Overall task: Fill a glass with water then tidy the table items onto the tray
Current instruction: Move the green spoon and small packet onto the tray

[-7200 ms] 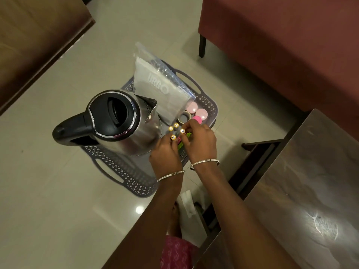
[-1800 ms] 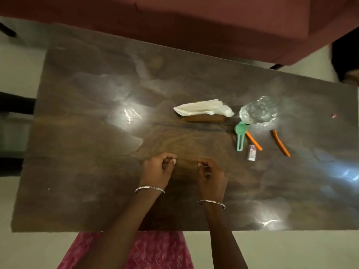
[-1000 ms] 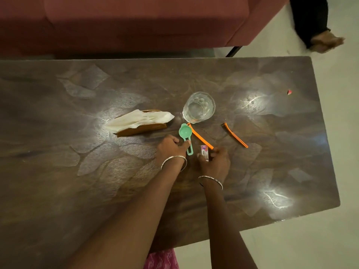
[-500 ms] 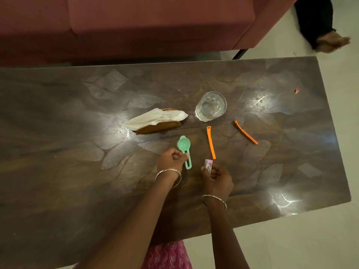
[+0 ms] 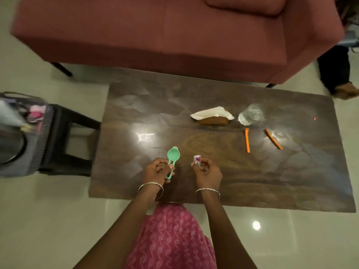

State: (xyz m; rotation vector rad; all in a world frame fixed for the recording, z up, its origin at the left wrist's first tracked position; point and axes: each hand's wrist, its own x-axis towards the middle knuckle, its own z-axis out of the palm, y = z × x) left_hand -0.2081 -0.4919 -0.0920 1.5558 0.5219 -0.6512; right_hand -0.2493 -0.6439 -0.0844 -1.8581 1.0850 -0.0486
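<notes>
My left hand (image 5: 155, 172) pinches the handle of a green plastic scoop (image 5: 172, 158) above the near part of the dark table (image 5: 151, 117). My right hand (image 5: 208, 172) holds a small white and purple eraser (image 5: 197, 160) between its fingertips. A clear glass (image 5: 251, 114) stands at the far right of the table. Beside it lie white tissues on a brown holder (image 5: 212, 116). Two orange sticks (image 5: 247, 140) (image 5: 273, 139) lie on the table in front of the glass. The grey tray (image 5: 29, 152) sits on a dark stool (image 5: 66, 140) at the left edge, blurred.
A dark red sofa (image 5: 174, 32) runs along the far side of the table. A steel kettle (image 5: 9, 146) and a plastic bag stand on the tray. Another person's foot (image 5: 343, 92) is at the far right. A tiny red speck (image 5: 314, 118) lies near the table's right end.
Both hands have drawn back to the left with the scoop and the eraser. The view has swung left, and the tray on the stool has come into sight.
</notes>
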